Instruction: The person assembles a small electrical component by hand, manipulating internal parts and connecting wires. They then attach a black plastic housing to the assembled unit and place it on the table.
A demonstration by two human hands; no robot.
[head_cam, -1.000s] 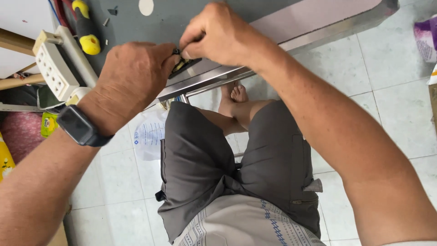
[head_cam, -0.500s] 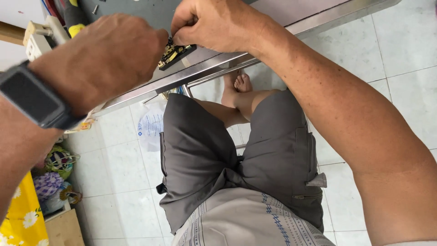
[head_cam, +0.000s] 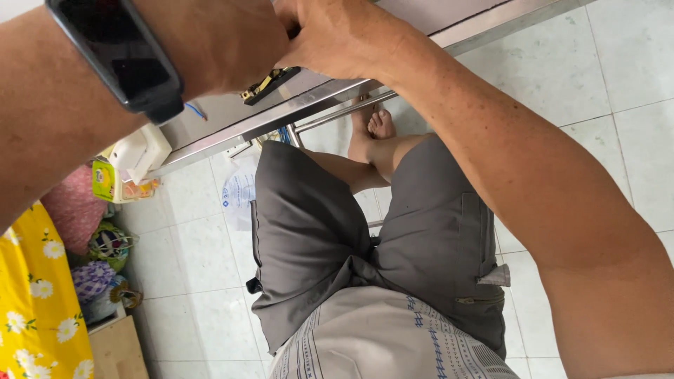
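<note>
Both hands meet at the front edge of a steel table (head_cam: pixel 232 133) near the top of the head view. My left hand (head_cam: pixel 217 42), with a black smartwatch (head_cam: pixel 116 60) on the wrist, is closed around a small black and gold part (head_cam: pixel 270 81) that sticks out below the fingers. My right hand (head_cam: pixel 340 38) pinches the same part from the right. Most of the part is hidden by the fingers. I am seated, with grey shorts (head_cam: pixel 365 231) and bare feet (head_cam: pixel 372 126) visible below the table.
A white plastic box (head_cam: pixel 137 154) and a yellow-green packet (head_cam: pixel 105 179) hang at the table's left edge. Coloured bags (head_cam: pixel 98 260), a yellow flowered cloth (head_cam: pixel 31 309) and a wooden box (head_cam: pixel 116 347) lie at the left. The floor is pale tile (head_cam: pixel 611 84).
The view has tilted down and left, so the tabletop, power strip and tools left the frame. My left forearm now fills the upper left. Both hands stay on the small part.
</note>
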